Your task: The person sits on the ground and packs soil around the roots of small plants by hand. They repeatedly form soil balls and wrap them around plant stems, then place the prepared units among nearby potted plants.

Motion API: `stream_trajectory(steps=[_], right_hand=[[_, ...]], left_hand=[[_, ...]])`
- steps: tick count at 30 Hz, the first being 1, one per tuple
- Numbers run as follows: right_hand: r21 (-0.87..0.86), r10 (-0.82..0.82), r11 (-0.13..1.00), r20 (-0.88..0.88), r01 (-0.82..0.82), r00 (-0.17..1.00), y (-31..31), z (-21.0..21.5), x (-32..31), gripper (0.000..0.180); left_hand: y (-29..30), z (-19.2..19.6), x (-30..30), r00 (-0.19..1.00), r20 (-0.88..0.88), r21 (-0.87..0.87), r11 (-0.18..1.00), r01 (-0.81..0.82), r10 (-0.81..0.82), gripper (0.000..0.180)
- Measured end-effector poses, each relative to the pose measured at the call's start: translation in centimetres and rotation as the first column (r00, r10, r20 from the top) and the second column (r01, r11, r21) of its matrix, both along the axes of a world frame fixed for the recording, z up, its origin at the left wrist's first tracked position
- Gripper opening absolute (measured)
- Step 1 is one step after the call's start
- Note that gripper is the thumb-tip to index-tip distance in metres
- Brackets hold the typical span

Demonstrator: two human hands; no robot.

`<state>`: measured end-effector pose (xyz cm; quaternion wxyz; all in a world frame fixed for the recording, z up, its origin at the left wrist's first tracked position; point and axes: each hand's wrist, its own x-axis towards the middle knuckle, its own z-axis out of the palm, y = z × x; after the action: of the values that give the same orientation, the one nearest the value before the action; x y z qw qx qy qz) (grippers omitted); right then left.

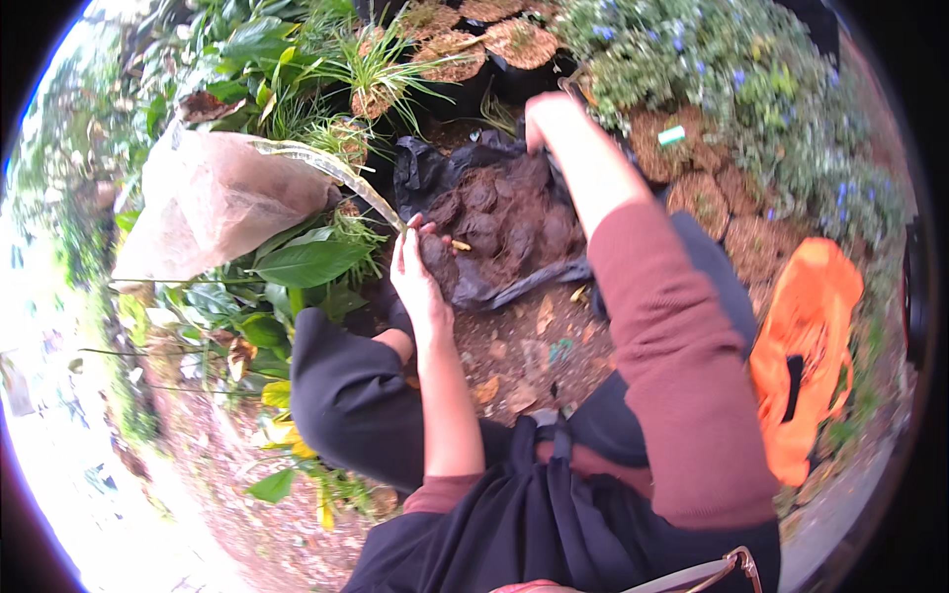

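Note:
A black plastic bag [425, 173] lies open on the ground and holds dark brown clods of soil [504, 222]. My left hand [415, 267] is at the bag's near left edge, its fingers closed on a lump of soil. My right hand [542, 111] reaches to the bag's far rim, where its fingers grip the black plastic; the fingertips are hidden. My right forearm crosses over the bag's right side.
A translucent plastic sack [213, 198] lies to the left among broad green leaves [306, 262]. Potted plants topped with coconut husk [519, 42] stand behind the bag. Blue-flowered shrubs [751, 89] fill the right. An orange bag [806, 346] lies at right.

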<state>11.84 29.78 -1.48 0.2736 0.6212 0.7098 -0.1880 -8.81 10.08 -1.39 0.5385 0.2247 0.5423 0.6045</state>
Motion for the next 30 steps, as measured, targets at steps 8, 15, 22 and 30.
stream_trajectory(steps=[8,15,22,30], right_hand=[[0.196,0.083,0.976,0.081,-0.098,0.993,-3.6,18.5,-0.4,0.035],[0.316,0.02,0.948,-0.005,-0.018,1.0,-7.9,10.8,2.9,0.032],[0.116,-0.082,0.988,-0.173,0.103,0.982,-12.6,-9.7,1.5,0.03],[-0.012,-0.266,0.958,-0.402,0.286,0.876,-15.9,-17.1,-2.7,0.066]], left_hand=[[-1.9,2.0,-0.1,0.999,0.029,0.105,0.994,0.019,-0.022,0.033],[-2.1,2.1,-0.7,0.998,0.051,0.162,0.986,-0.034,0.026,0.03],[-1.5,0.1,-0.6,0.996,0.087,0.118,0.993,0.012,-0.022,0.026],[-0.6,-0.6,0.2,0.999,0.042,0.012,1.0,0.016,-0.017,0.028]])
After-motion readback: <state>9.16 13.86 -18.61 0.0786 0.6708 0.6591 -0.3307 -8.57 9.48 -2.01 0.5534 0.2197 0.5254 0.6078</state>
